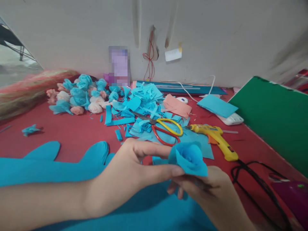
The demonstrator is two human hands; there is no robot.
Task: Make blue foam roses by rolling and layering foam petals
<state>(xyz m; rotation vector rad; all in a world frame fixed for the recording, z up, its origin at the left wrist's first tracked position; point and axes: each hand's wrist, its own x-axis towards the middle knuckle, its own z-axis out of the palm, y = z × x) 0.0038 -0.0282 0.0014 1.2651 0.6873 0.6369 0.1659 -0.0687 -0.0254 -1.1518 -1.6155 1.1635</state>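
Note:
A blue paper rose (189, 158) sits between both my hands, low in the middle of the view. My left hand (130, 175) pinches its left side with thumb and forefinger. From below, my right hand (209, 189) grips the base of the flower with its fingers curled shut. Just beyond the rose lie yellow-and-red scissors (166, 130) on blue paper scraps (144, 106). To the right of them a yellow glue gun (218, 139) rests on the red table (72, 131).
A pile of finished blue, pink and white paper roses (77, 96) lies at the back left. A large cut blue sheet (48, 166) covers the near edge. A green board (274, 118) leans at the right; a black cord (255, 179) trails from the glue gun.

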